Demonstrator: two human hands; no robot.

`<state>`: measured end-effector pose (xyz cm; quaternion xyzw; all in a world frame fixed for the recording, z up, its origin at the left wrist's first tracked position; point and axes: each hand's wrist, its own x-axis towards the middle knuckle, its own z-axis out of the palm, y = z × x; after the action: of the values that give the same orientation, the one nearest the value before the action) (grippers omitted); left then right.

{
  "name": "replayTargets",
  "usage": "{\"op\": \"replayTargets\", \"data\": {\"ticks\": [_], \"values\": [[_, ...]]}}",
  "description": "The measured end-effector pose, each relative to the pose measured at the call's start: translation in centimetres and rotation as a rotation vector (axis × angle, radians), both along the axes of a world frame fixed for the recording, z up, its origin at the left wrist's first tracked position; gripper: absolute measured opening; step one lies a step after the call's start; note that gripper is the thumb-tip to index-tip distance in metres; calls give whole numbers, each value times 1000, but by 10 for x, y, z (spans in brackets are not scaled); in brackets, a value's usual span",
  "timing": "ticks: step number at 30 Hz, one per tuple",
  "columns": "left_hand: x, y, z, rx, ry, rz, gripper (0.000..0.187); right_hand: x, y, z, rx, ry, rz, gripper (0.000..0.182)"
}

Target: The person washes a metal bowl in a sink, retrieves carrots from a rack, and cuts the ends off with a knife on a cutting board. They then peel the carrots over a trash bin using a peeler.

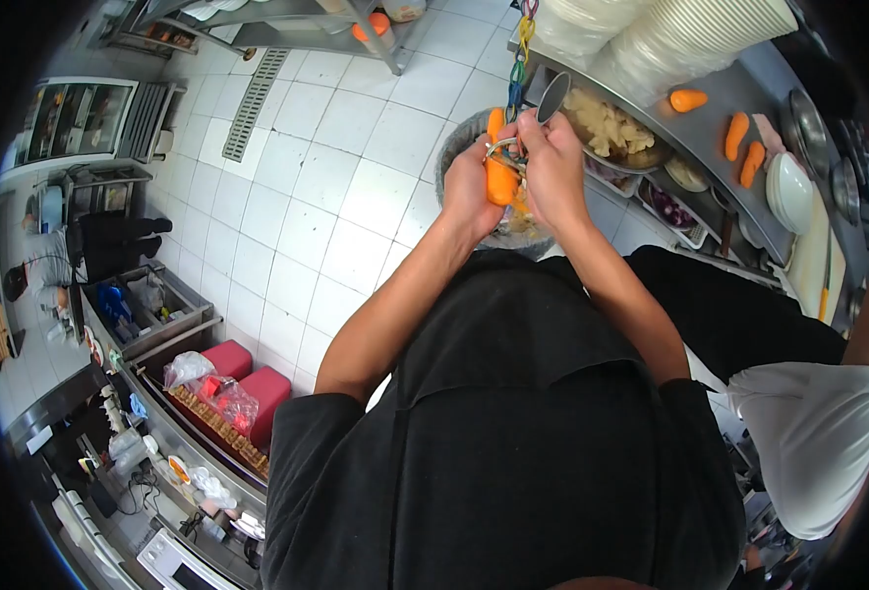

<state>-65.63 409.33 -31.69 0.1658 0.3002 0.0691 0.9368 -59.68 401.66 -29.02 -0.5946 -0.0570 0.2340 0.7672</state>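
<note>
An orange carrot [500,184] is held in my left hand [468,189], its fingers wrapped round it. My right hand [556,169] is closed on a peeler [502,147], whose metal head lies across the carrot. Both hands are close together over a round bin [446,147] lined with clear plastic, where peelings and scraps show below. The peeler's handle is mostly hidden in my right fingers. Close by my right hand is a metal bowl [663,155] of pale yellow pieces [607,125].
On the steel counter [712,147] at right lie several carrots [736,136], white bowls [789,192] and a yellow-handled knife [825,303]. Wrapped containers [695,49] stand behind. A coloured chain [518,71] hangs above the bin. One person [813,433] is close at right, another [71,251] far left.
</note>
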Motion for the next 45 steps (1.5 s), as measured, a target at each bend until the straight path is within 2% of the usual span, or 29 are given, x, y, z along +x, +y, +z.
{"op": "replayTargets", "data": {"ticks": [5,7,11,15,18,21,27,37,43,45], "values": [[-27,-8,2,18,89,-105,34,44,20,-50,-202,-87,-91,11],[-42,-11,12,11,125,-151,36,72,27,-110,-420,-184,-108,14],[-53,-2,12,-8,104,-138,39,80,15,-115,-662,-295,-137,19],[-48,11,-8,34,130,-100,37,77,9,-95,-623,-423,-96,17],[-33,17,-15,33,122,-24,35,49,10,-50,-174,-111,-57,13],[-19,22,-18,23,76,-4,34,12,4,-1,14,53,78,12],[-1,19,10,-73,37,62,34,-11,2,14,73,51,117,12],[-3,19,0,-81,11,128,33,-15,7,14,81,47,94,10],[-8,20,-7,-70,8,131,33,-13,16,3,75,168,94,11],[-14,16,-8,-20,14,105,33,-3,22,-9,-2,60,35,13]]}}
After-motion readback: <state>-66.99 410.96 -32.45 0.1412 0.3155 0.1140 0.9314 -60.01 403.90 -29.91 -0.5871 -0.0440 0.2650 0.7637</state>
